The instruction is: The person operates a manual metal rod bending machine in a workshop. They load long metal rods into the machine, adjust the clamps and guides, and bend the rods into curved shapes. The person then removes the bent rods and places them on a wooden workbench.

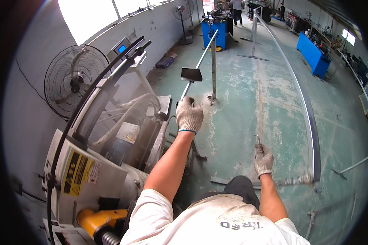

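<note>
My left hand [189, 115], in a knitted work glove, is stretched forward and closed at the near end of a thin pale metal bar [202, 57]. The fingers' far side is hidden. Just beyond the hand, a dark flat rectangular plate [191, 74] sits across the bar. An upright metal post [213, 69] stands beside the bar's far part. Lower and to the right, my gloved right hand [264, 159] is wrapped around a short thin metal rod [257, 139], whose tip points away from me. What kind of tool it is I cannot make out.
A white machine [75, 163] with a clear guard stands close on my left, a large fan [75, 79] behind it. On the right, a long metal rail [296, 75] stretches away on floor stands. Blue workbenches [313, 55] and a distant person [237, 10] are farther off.
</note>
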`<act>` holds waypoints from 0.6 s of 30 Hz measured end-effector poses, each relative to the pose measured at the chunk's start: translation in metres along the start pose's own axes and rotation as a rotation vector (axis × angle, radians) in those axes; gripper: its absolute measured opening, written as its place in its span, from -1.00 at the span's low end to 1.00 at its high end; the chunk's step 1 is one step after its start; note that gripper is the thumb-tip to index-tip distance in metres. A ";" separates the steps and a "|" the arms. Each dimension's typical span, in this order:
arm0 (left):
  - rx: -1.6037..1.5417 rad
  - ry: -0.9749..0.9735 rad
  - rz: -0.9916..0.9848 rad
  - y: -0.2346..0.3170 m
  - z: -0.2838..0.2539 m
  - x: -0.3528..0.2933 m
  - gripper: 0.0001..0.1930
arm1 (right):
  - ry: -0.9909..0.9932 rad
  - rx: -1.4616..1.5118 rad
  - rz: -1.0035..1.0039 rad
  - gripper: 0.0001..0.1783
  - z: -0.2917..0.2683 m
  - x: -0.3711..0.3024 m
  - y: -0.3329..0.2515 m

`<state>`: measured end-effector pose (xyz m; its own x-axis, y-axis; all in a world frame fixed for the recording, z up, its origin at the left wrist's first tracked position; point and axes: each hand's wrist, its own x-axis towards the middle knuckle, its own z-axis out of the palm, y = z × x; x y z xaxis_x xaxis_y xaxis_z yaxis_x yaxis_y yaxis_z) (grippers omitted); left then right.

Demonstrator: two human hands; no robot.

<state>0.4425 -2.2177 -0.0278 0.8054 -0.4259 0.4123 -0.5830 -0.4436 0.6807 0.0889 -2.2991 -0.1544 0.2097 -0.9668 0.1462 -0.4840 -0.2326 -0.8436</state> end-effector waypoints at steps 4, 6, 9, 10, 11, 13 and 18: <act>0.171 -0.033 -0.104 -0.033 0.046 0.060 -0.67 | -0.028 0.072 0.030 -0.69 0.061 0.104 -0.025; 0.227 0.009 -0.137 -0.064 0.070 0.080 -0.66 | -0.083 0.168 0.027 -0.68 0.094 0.157 -0.039; 0.357 0.036 -0.190 -0.100 0.100 0.107 -0.68 | -0.146 0.391 -0.027 -0.68 0.156 0.246 -0.044; 0.371 0.064 -0.240 -0.105 0.108 0.114 -0.73 | -0.189 0.466 -0.013 -0.70 0.171 0.278 -0.053; 0.373 0.107 -0.189 -0.113 0.113 0.121 -0.77 | -0.235 0.540 0.002 -0.72 0.186 0.308 -0.063; 0.330 0.211 -0.234 -0.125 0.125 0.130 -0.79 | -0.314 0.572 -0.033 -0.76 0.214 0.366 -0.084; 0.394 0.360 -0.430 -0.110 0.138 0.143 -0.87 | -0.504 0.559 -0.213 -0.79 0.287 0.478 -0.143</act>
<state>0.6071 -2.3392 -0.1274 0.9196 0.1109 0.3768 -0.1438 -0.7977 0.5857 0.5023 -2.6970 -0.1118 0.6752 -0.7114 0.1950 0.0818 -0.1906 -0.9783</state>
